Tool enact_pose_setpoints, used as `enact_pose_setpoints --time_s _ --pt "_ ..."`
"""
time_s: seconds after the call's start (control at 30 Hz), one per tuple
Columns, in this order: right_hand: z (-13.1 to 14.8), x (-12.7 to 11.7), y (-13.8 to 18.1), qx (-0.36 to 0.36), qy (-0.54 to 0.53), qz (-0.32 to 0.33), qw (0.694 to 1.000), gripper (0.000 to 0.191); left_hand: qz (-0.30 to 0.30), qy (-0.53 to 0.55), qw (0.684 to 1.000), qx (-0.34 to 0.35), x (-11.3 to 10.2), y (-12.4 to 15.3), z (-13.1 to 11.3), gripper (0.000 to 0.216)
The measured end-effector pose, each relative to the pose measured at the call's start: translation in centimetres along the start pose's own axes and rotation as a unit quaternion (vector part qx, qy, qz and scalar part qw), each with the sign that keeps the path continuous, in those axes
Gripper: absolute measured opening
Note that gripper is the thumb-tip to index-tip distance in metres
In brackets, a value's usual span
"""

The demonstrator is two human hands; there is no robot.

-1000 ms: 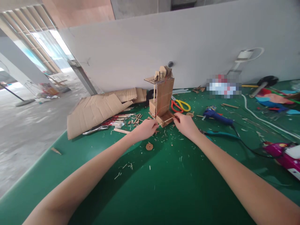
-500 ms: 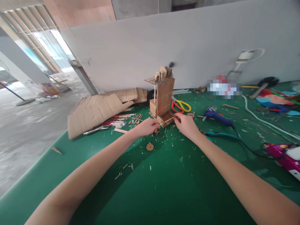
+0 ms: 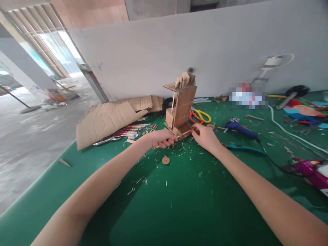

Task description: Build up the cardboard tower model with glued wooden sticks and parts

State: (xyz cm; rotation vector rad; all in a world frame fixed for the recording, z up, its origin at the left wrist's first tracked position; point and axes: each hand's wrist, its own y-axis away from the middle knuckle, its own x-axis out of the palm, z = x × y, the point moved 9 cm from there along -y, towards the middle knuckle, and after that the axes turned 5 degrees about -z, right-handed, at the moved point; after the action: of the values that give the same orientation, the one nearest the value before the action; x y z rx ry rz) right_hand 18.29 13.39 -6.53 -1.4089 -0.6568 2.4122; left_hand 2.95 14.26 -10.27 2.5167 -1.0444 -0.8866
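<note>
A tall cardboard model [image 3: 185,106] stands upright on the green table, with an open box-like base and cardboard pieces on top. My left hand [image 3: 164,138] is closed around a thin wooden stick [image 3: 178,137], at the left front of the base. The stick's tip points toward the base, and its other end sticks out below my fingers. My right hand [image 3: 205,135] is closed at the right front corner of the base, thumb and fingers pinching its edge. Part of that grip is hidden. A small cardboard disc [image 3: 165,160] lies in front of the model.
Flattened cardboard [image 3: 110,119] lies at the left, beside packs of sticks [image 3: 130,130]. Scissors [image 3: 203,116] lie behind my right hand. Farther right are a blue glue gun [image 3: 241,130], teal-handled pliers [image 3: 246,148] and a white cable [image 3: 284,131]. Wood shavings are scattered about.
My left hand has turned and its fingers have spread along the stick, so more of the stick shows. The model leans slightly more to the right in view. My right hand keeps its place at the base.
</note>
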Motion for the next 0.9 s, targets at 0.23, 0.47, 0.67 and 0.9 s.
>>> enact_pose_setpoints --time_s 0.23,0.47,0.67,0.9 --pt "0.0 0.1 0.0 -0.002 0.013 0.002 1.000 0.017 -0.180 -0.269 0.934 0.152 -1.6 1.6 -2.9 0.017" --pt "0.2 0.3 0.1 -0.009 0.015 0.014 1.000 0.016 -0.269 -0.363 0.873 0.184 -1.5 2.6 -3.4 0.017" --pt "0.4 0.2 0.1 -0.009 0.020 0.013 1.000 0.017 -0.240 -0.293 0.911 0.165 -1.6 1.9 -2.9 0.020" --pt "0.6 0.2 0.2 -0.008 0.025 0.020 0.999 0.017 -0.200 -0.249 0.934 0.159 -1.1 1.4 -2.9 0.029"
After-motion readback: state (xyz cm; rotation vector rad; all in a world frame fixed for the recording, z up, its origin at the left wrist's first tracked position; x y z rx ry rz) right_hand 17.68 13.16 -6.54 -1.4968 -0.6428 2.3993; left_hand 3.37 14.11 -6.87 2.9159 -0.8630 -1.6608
